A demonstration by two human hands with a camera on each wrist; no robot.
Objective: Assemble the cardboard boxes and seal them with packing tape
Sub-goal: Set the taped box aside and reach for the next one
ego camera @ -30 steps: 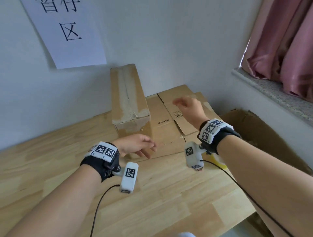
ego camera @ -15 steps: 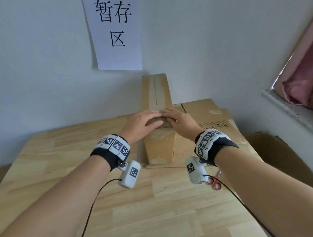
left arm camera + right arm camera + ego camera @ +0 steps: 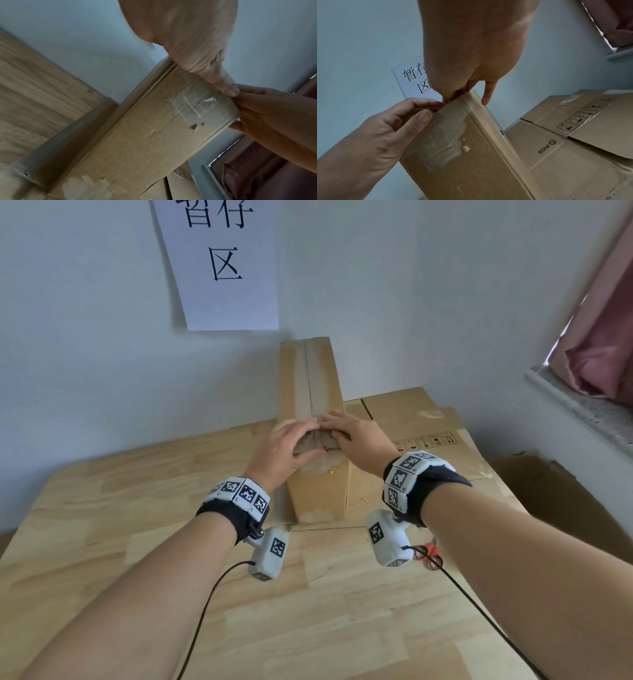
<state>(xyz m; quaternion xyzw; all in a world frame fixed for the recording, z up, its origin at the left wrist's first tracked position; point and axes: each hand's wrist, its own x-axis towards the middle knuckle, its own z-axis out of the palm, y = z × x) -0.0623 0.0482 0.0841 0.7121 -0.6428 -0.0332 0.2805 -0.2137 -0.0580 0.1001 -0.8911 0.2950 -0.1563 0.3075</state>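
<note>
A long narrow cardboard box [image 3: 318,494] stands on the wooden table [image 3: 171,508], its far end at the wall. Clear tape runs along its top seam and folds down over the near end face as a tape patch [image 3: 193,104]. My left hand [image 3: 306,440] grips the near top edge from the left, its thumb [image 3: 423,116] pressing on the end face. From the right, my right hand [image 3: 334,429] holds the same top edge with curled fingers, one finger straight down the box's side. The fingertips of both hands meet over the seam.
Flattened cardboard [image 3: 411,419] lies on the table right of the box, with a printed sheet [image 3: 565,155] close by. Red-handled scissors [image 3: 430,556] lie under my right wrist. An open brown box [image 3: 548,501] sits beyond the table's right edge. A paper sign [image 3: 226,265] hangs on the wall.
A second ago my left hand was low at the box's near end and my right hand hovered over the flattened cardboard. Both hands have come together on the box's near top edge.
</note>
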